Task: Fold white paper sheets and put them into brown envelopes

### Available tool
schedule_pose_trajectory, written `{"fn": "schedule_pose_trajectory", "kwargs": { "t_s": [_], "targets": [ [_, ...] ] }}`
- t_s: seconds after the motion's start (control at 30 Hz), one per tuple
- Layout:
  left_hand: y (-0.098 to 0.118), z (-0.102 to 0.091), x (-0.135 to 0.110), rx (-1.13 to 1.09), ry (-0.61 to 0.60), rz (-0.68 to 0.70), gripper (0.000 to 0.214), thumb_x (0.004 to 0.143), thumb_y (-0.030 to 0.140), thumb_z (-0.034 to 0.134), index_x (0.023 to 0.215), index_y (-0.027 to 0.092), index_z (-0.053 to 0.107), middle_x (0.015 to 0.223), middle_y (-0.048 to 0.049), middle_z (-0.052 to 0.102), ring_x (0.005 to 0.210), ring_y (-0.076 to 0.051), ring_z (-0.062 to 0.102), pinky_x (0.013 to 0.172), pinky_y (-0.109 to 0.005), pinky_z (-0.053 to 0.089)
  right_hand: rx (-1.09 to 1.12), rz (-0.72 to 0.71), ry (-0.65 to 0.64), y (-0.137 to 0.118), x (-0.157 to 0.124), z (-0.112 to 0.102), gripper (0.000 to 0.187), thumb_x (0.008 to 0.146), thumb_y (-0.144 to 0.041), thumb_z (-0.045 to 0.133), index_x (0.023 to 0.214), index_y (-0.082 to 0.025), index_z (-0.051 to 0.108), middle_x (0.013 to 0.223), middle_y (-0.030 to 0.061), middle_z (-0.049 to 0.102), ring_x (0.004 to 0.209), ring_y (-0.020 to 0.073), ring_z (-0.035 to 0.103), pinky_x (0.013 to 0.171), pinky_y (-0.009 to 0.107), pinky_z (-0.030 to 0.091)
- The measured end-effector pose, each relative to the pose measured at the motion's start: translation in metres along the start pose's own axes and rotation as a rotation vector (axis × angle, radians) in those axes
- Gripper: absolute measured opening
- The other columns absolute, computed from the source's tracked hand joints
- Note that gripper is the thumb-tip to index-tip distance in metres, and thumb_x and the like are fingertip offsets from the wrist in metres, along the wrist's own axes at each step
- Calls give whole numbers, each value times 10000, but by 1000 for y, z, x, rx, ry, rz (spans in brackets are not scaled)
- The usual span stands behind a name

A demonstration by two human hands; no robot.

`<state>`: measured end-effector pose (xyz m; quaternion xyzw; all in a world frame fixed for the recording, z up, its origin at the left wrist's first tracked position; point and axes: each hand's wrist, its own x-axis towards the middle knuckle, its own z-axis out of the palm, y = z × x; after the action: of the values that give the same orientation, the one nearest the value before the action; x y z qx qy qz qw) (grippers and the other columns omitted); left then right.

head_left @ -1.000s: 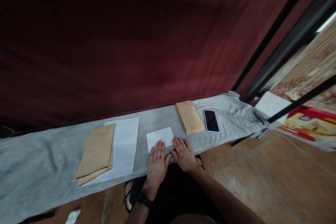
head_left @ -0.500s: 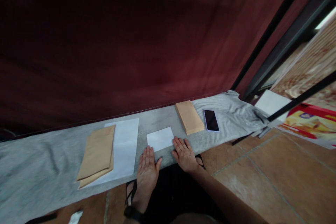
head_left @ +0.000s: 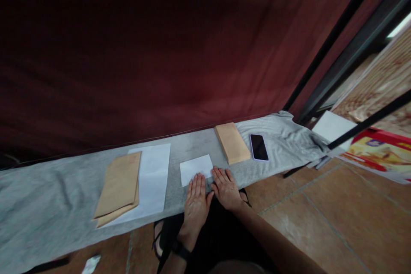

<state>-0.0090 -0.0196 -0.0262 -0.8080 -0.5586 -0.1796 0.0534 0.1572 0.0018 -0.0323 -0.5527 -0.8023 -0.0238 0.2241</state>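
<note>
A small folded white paper [head_left: 195, 168] lies on the grey cloth [head_left: 48, 205] covering a long narrow surface. My left hand [head_left: 196, 199] lies flat with its fingers stretched out, fingertips on the paper's near edge. My right hand [head_left: 226, 188] rests flat and open beside it, touching the paper's near right corner. Neither hand holds anything.
Brown envelopes [head_left: 118, 186] lie on a large white sheet [head_left: 154, 175] to the left. A stack of tan envelopes [head_left: 231, 142] and a dark phone [head_left: 258, 147] sit to the right. A dark red curtain [head_left: 144, 51] hangs behind. White paper [head_left: 332, 127] rests at the far right.
My left hand slid left off the paper half a second ago, then came back right onto the paper's near edge. My right hand stayed in place.
</note>
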Motion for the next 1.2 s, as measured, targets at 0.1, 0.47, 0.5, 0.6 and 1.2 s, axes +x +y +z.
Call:
{"fn": "schedule_pose_trajectory", "kwargs": {
  "t_s": [0.1,0.47,0.5,0.6,1.2],
  "targets": [
    [-3,1,0,11,-26,7,600,1002,408,382,1516,99,374,1545,-162,436,1467,-289,355,1196,-520,310,-9,-3,5,0,0,0,549,1009,-349,499,1516,-158,408,1504,111,498,1382,256,464,1196,462,262],
    [-13,1,-5,31,-50,-15,584,973,355,418,1508,122,401,1572,-150,394,1485,-287,317,1196,-503,314,54,-40,-43,-12,10,-7,472,1042,-335,422,1490,-189,456,1543,73,450,1423,224,415,1198,443,289],
    [-14,1,-5,33,-52,-11,582,967,330,414,1510,121,398,1572,-147,395,1486,-284,315,1197,-505,311,74,-62,-64,-15,11,-6,461,1049,-342,408,1483,-199,466,1535,64,463,1419,214,421,1200,441,287],
    [-14,0,-5,41,-62,-16,584,951,278,401,1509,106,395,1568,-147,400,1486,-276,316,1197,-497,315,115,-95,-106,-21,13,-5,452,1061,-375,386,1474,-216,476,1521,52,483,1402,198,444,1213,447,261],
    [-33,-11,-14,20,-61,-74,717,976,526,400,1513,54,360,1579,-206,364,1490,-299,304,1200,-474,312,43,-53,-74,-3,-1,-7,507,1039,-314,435,1527,-182,389,1540,73,448,1411,229,432,1198,452,279]
  ]
}}
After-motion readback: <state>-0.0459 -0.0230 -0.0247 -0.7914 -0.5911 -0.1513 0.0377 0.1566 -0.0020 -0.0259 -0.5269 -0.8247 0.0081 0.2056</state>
